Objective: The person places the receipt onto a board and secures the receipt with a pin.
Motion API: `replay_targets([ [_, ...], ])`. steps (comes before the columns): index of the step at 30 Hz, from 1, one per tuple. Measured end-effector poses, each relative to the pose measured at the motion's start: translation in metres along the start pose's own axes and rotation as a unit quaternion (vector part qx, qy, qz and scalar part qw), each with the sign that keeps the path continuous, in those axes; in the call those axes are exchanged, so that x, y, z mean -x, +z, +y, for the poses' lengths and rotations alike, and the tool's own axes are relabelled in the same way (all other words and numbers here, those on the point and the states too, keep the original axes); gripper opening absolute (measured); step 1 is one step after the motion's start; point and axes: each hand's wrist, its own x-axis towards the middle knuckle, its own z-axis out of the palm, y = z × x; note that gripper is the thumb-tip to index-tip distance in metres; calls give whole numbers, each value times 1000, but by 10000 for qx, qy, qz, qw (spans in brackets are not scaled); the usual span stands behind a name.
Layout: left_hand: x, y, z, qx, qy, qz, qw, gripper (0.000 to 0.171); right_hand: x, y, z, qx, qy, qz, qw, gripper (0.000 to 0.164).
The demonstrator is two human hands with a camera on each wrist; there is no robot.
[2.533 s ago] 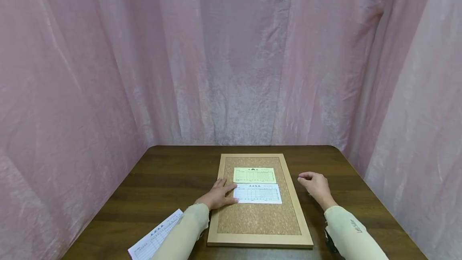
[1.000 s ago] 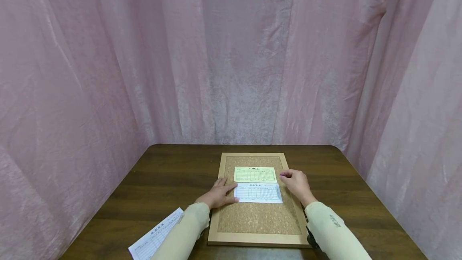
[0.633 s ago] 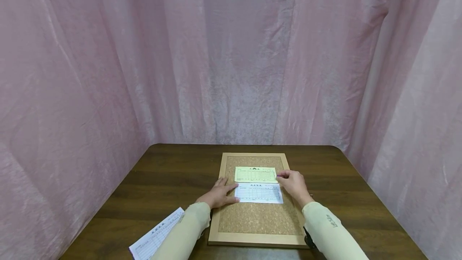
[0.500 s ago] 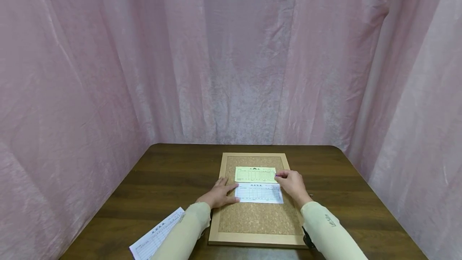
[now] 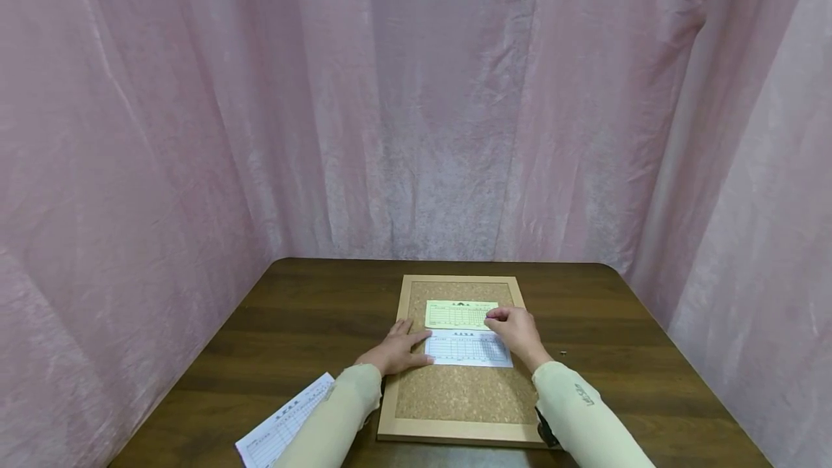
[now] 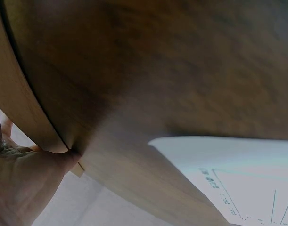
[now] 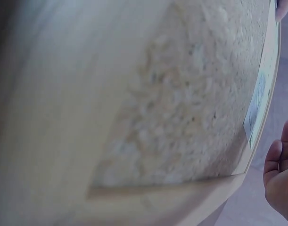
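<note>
Pink curtains [image 5: 442, 92] hang behind one dark wooden table [image 5: 312, 323], with one framed corkboard [image 5: 464, 396] lying on it.

Inside the board's frame [image 5: 461, 430] I count two printed slips: a pale yellow-green slip [image 5: 455, 315] farther from the person, and a white slip [image 5: 463, 349] just below it. Fingers spread, the left hand [image 5: 393, 352] lies over the frame's left side, touching the white slip's left edge. The right hand [image 5: 516, 331] pinches one small purple thing [image 5: 487, 317] over the yellow-green slip's right end. One loose white paper [image 5: 282, 425] lies by the left sleeve [image 5: 338, 410]; one tiny piece [image 5: 563, 352] sits right of the board.
</note>
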Motion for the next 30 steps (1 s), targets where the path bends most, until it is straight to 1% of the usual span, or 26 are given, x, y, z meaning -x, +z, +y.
replay_targets([
  [5,0,0,-1,-10,-7,5,10000,67,-1,4,-3,-73,32,-38,10000,7],
  [9,0,0,-2,-51,-11,5,10000,67,-1,8,-6,-66,-25,-73,9999,7],
  [14,0,-1,-2,-65,-9,13,10000,66,-4,15,-6,-155,-26,-158,9998,7],
  [19,0,0,-2,-55,-10,12,10000,66,-7,19,-6,-81,-66,-278,9996,7],
  [25,-1,0,-3,4,-11,4,10000,67,-11,21,-8,-61,-106,-405,9991,6],
  [30,-3,1,-4,-6,-6,-3,10000,67,-13,20,-8,-70,-226,-440,9987,5],
])
